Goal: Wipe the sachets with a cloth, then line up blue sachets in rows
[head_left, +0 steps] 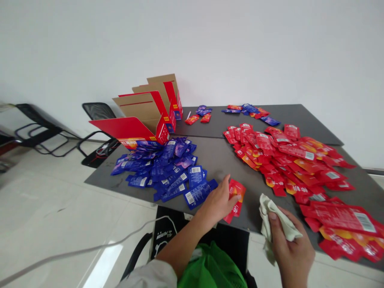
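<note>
My right hand (292, 246) pinches a crumpled pale cloth (277, 222) at the table's front edge, thumb on top. Farther left, my left hand (220, 202) reaches over the table with fingers stretched and thumb apart. Its thumb lies across red sachets (239, 190) that rest on the tabletop and are partly hidden by the hand. Just left of this hand, a blue sachet (196, 195) with a white barcode label lies at the edge of a loose heap of blue sachets (168, 168). On the right spreads a large pile of red sachets (279, 156).
Several open red cardboard boxes (144, 126) stand in a row at the left of the grey table (210, 150). Small mixed groups of sachets (252, 110) lie near the back. A black chair (97, 112) stands at left, and a cable (120, 242) crosses the lower left.
</note>
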### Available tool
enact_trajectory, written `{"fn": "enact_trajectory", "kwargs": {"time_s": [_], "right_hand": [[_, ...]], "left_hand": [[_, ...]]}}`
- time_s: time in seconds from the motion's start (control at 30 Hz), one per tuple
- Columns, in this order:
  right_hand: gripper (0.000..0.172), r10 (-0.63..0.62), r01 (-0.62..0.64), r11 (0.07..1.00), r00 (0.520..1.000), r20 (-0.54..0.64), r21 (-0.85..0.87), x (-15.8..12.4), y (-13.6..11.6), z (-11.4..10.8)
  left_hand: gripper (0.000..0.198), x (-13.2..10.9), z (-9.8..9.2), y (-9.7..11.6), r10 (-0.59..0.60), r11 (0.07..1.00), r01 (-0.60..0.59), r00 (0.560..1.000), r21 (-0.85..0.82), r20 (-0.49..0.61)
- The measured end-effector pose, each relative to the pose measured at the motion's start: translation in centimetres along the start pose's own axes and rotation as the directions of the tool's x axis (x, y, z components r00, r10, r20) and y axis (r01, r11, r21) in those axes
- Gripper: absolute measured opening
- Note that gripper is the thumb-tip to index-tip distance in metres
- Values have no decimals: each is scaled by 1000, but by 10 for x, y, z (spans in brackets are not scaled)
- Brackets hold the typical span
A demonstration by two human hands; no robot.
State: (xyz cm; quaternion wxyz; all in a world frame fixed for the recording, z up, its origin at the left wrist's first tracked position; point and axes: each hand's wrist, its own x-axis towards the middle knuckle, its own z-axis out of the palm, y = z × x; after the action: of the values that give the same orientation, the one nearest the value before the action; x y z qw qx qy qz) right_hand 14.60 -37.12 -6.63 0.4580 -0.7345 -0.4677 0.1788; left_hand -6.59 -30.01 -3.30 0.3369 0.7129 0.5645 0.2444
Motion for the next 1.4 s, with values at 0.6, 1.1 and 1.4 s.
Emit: {"fn": "enact_trajectory", "kwargs": {"time_s": [0.6,1.1,1.4], "right_hand": [[66,-83,93,995,980,182,-47,34,-18,-15],[38,-746,865,493,365,557,93,66,-45,60],[36,-714,795,590,596,367,-141,108,-73,46]], "left_hand": [[47,-87,8,-27,487,732,-458,869,505,83],[35,-88,16,-44,530,695,-478,845,536,66],[33,-88,13,-55,597,698,-539,801,472,33]]}}
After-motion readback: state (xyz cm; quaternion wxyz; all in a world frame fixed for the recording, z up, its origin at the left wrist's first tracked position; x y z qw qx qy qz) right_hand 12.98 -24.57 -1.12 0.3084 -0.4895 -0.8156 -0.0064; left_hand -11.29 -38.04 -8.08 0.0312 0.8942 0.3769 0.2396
